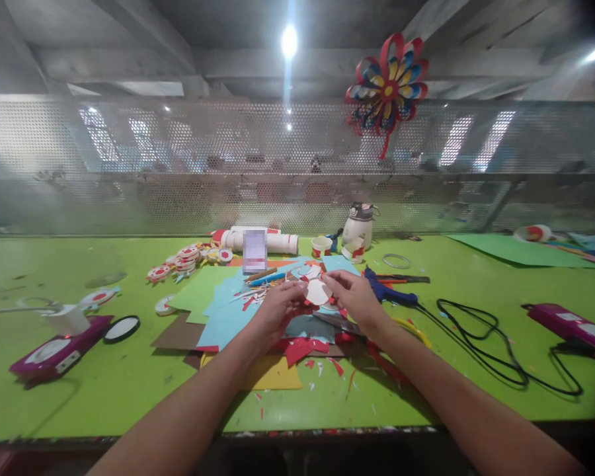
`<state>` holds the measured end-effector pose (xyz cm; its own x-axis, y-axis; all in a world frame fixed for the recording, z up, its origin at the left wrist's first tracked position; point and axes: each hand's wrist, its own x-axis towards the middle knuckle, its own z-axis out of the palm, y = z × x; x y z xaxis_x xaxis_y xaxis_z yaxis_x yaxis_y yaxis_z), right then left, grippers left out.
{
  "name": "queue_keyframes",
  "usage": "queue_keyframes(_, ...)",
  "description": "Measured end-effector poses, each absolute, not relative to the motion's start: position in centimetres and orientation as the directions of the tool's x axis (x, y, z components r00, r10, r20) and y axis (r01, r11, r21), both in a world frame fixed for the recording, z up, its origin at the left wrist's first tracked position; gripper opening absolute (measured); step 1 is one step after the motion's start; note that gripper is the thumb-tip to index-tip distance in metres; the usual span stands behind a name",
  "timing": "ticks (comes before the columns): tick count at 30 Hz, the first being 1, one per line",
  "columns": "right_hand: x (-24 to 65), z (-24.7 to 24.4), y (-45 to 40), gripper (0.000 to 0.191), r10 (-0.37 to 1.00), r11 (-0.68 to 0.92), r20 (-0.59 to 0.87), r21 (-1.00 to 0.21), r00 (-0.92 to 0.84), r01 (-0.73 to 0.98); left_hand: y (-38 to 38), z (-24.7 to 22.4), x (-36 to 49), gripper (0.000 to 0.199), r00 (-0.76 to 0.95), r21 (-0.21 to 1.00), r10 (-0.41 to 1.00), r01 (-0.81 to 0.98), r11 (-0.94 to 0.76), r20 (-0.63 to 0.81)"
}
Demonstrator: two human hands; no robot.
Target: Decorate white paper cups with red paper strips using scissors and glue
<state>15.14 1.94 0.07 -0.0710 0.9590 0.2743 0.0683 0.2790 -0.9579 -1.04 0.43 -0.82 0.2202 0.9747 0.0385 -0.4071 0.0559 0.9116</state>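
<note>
Between my two hands is a white paper disc [318, 291] with small red pieces at its edge. My left hand [280, 307] pinches it from the left, and my right hand [354, 294] grips the right side with its fingertips. Below the disc lie sheets of light blue paper [228, 320], with red paper scraps [302, 349] nearer me. Scissors [338, 322] rest partly under my right hand. Just right of that hand lies a blue glue gun [389, 291]. Pencils [268, 277] and thin paper strips sit behind my left hand.
Purple power strips lie at left [62, 350] and right [570, 327], the right one with a looping black cable [496, 330]. Behind are paper cups [321, 247], a bottle [357, 225], a white roll [277, 242], a phone [254, 251] and stacked discs [184, 261]. A paper flower [389, 89] hangs above.
</note>
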Motion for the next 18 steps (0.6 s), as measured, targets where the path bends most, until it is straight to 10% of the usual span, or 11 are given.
queue_keyframes(18, 15.16, 0.16, 1.79, 0.037, 0.974, 0.147, 0.154, -0.988, -0.168, -0.052, 0.81, -1.07, -1.46, 0.02, 0.21, 0.912, 0.975, -0.41, 0.024, 0.069)
